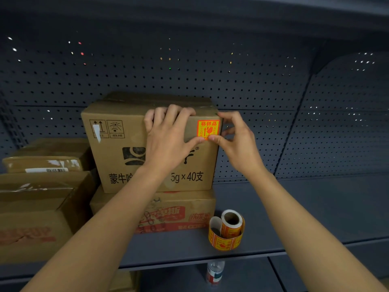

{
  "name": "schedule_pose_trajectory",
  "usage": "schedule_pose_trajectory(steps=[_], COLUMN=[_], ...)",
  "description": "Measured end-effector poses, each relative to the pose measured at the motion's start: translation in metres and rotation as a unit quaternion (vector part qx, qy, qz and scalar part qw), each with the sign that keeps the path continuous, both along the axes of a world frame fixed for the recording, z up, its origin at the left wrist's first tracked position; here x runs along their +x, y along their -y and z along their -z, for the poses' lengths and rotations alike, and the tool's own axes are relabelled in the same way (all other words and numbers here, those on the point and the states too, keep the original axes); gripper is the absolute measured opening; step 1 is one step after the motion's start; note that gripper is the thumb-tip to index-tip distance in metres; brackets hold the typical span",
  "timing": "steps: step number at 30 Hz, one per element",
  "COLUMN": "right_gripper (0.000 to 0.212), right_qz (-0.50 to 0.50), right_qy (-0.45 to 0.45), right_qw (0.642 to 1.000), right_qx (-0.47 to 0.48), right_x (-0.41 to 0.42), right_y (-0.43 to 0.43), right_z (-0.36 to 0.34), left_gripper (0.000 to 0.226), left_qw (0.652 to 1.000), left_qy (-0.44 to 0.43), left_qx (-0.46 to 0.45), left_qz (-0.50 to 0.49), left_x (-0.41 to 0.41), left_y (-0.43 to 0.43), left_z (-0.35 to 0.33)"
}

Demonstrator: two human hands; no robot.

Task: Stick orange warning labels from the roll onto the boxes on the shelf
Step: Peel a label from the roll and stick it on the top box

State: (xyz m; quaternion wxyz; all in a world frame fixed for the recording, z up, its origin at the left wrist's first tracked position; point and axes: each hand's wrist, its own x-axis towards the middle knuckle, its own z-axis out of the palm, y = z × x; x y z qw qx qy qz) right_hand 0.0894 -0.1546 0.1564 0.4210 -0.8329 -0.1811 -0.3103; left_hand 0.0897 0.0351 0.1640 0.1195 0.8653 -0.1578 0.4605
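Left grip (168, 135) lay on the front of the top box (117, 161), its fingers curled over the box's top edge and its thumb stretched right to press the lower left corner of the label (208, 128). Right grip (237, 140) clasped the same box's right front edge: thumb tip on the label's lower right corner, forefinger up by the box's top right corner, the other fingers curled round the side. The orange label sat flat in the upper right corner of the box's front. That box stood on a lower box (174, 211) with red print, on the shelf (294, 207). The roll (228, 228) stood on the shelf just right of the lower box, a loose strip of labels curling round it. More boxes (42, 207) were stacked to the left. A bottle (214, 270) stood on the level below.
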Motion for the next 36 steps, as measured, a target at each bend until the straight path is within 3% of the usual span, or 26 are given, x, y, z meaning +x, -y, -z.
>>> schedule_pose_trajectory(steps=[7,11,15,18,22,32,36], right_gripper=[0.06,0.064,0.062,0.062,0.063,0.066,0.066], right_qz=[-0.068,-0.071,-0.109,-0.121,-0.087,-0.034,-0.023], right_qy=[-0.079,-0.137,-0.171,-0.159,-0.126,-0.081,-0.084], right_qw=[0.988,0.969,0.946,0.95,0.966,0.977,0.977], right_qx=[0.117,0.192,0.253,0.239,0.21,0.194,0.195], right_x=[-0.008,-0.005,-0.005,-0.004,-0.007,-0.059,-0.059], right_y=[-0.006,-0.01,-0.021,-0.034,-0.046,-0.064,-0.066], right_z=[0.006,0.012,0.009,0.006,0.015,0.028,0.025], left_gripper=[0.053,0.052,0.076,0.095,0.102,0.1,0.102], left_qw=[0.998,0.995,0.978,0.95,0.905,0.882,0.894], left_qy=[-0.03,-0.027,-0.082,-0.166,-0.256,-0.266,-0.269], left_qx=[0.01,-0.088,-0.188,-0.261,-0.337,-0.375,-0.336], left_qz=[0.049,0.029,-0.031,-0.048,0.032,0.098,0.122], left_x=[-0.018,-0.044,-0.067,-0.072,-0.069,-0.076,-0.075], left_y=[-0.015,-0.027,-0.034,-0.034,-0.034,-0.049,-0.053], left_z=[-0.006,0.001,0.02,0.031,0.035,0.033,0.039])
